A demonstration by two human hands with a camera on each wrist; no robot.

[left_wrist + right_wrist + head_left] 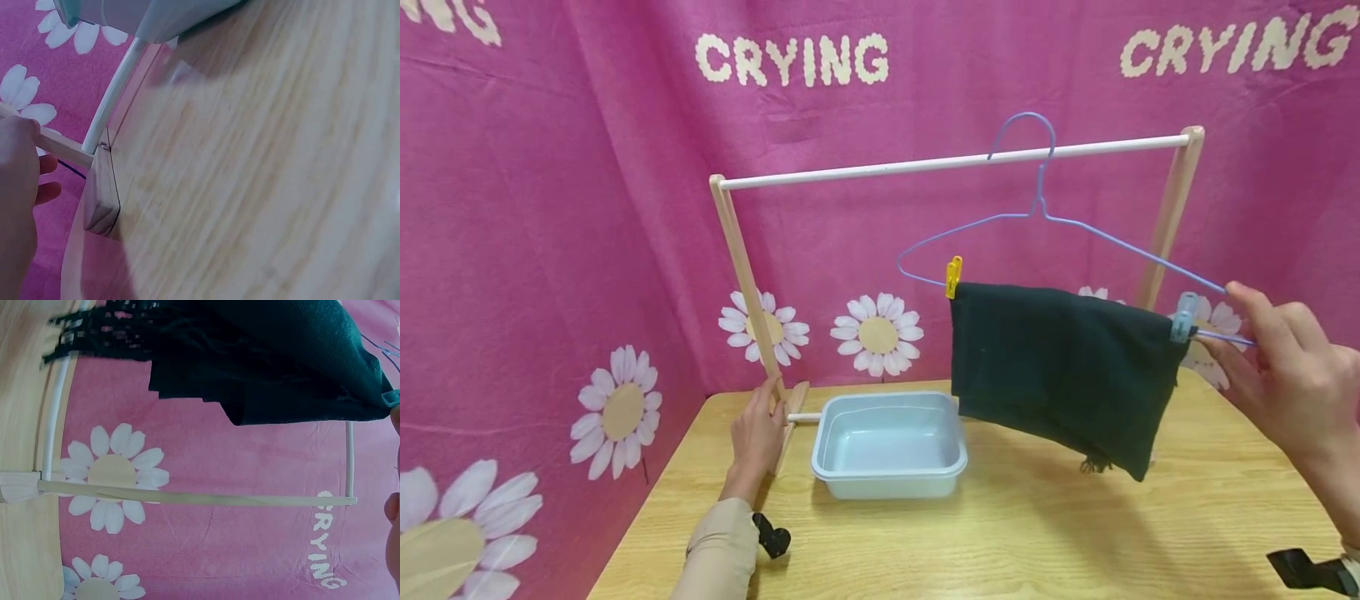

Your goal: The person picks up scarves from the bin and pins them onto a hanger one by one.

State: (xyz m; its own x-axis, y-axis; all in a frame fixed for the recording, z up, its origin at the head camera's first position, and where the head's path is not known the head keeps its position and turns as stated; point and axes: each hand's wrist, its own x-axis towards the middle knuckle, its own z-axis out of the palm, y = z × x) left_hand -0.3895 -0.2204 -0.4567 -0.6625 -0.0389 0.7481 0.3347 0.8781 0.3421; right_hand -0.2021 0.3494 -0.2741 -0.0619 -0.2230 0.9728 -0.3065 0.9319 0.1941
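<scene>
My right hand (1296,367) pinches the right end of a blue wire hanger (1112,239). The hanger's hook overlaps the white top rail (880,169) of a wooden rack in the head view. From the lower wire hangs a folded dark green scarf (1060,367), its fringe (106,331) dangling in the right wrist view. A yellow clothespin (953,277) grips the scarf's left corner, a pale blue clothespin (1184,317) its right corner. Low on the rack's left post (743,275), my left hand (756,437) holds the wood, fingers curled round it just above the foot (103,200).
A pale blue plastic basin (889,487) stands on the wooden table (880,550), in front of the rack's white lower bar (805,417). The right post (1176,200) rises behind the hanger. Pink fabric (820,275) with daisies hangs close behind and at the left.
</scene>
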